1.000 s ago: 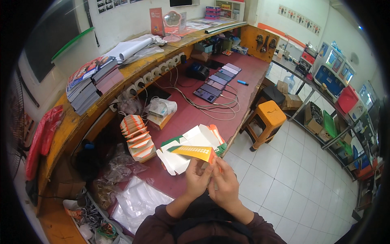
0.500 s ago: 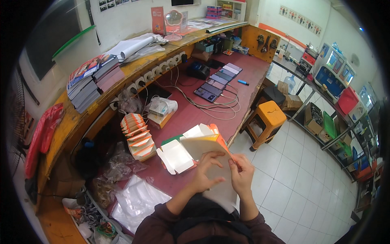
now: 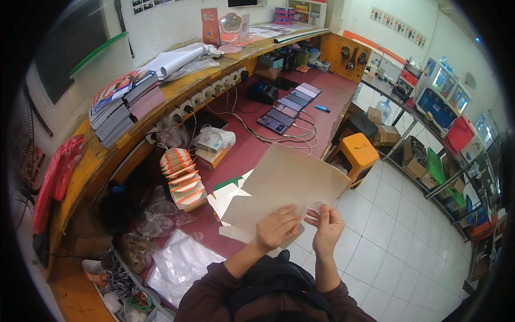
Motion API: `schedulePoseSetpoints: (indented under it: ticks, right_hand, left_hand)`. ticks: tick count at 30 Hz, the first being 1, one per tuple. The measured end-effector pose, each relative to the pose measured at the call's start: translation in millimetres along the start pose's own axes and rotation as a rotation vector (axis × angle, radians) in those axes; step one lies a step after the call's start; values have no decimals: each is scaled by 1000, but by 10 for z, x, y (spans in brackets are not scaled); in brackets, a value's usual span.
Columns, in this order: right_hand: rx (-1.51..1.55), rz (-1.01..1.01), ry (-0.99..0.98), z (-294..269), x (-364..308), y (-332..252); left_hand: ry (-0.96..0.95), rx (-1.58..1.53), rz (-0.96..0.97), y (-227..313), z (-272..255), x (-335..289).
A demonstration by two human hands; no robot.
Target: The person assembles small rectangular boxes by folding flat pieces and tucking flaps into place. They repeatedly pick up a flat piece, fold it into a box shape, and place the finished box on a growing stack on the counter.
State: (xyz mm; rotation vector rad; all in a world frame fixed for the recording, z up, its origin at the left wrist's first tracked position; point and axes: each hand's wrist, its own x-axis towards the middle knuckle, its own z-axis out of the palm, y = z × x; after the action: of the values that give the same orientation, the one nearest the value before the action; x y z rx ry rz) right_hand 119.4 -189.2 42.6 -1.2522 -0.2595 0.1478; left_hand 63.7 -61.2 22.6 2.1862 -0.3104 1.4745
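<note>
Both hands hold one beige card sheet [image 3: 284,188], unfolded and flat, plain side up, over the near edge of the red counter [image 3: 252,155]. Left hand [image 3: 276,228] grips the sheet's lower edge, fingers curled over it, thumb under. Right hand [image 3: 327,228] pinches the lower right corner, fingertips close together, just beside the left hand; the two nearly touch. The sheet tilts up and away from the person, far corner pointing to the orange stool [image 3: 358,154].

Under the sheet, on the counter, more flat white box blanks [image 3: 228,201] with a green edge showing, partly hidden by the sheet. Left of them a stack of folded orange-and-white cartons [image 3: 182,180], fanned. Behind that a small box with a plastic-wrapped bundle [image 3: 213,142]. Clear plastic bags [image 3: 179,263] lie at the near left end of the counter.

Further back, a row of phones [image 3: 289,104] lying flat, with cables [image 3: 252,129] running to the socket strip [image 3: 204,96] along the wooden shelf. A blue pen [image 3: 322,108] is near the phones. On the shelf: a stack of magazines [image 3: 126,104] and a rolled paper [image 3: 179,59]. Right side is white tiled floor [image 3: 407,236], with shelving [image 3: 429,161] holding boxes and bins.
</note>
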Motion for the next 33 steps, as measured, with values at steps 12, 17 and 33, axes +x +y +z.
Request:
schedulePoseSetpoints:
  ticks: [12, 17, 33]
  right_hand:
    - [-450, -626, -124, 77, -54, -83]
    - [-485, -541, -310, 83, -140, -53]
    - [-821, -114, -579, -144, -58, -131]
  left_hand:
    - [82, -542, -601, 139, -96, -29]
    - [146, -455, -611, 111, -60, -24]
    - [128, -304, -721, -87, -48, -140]
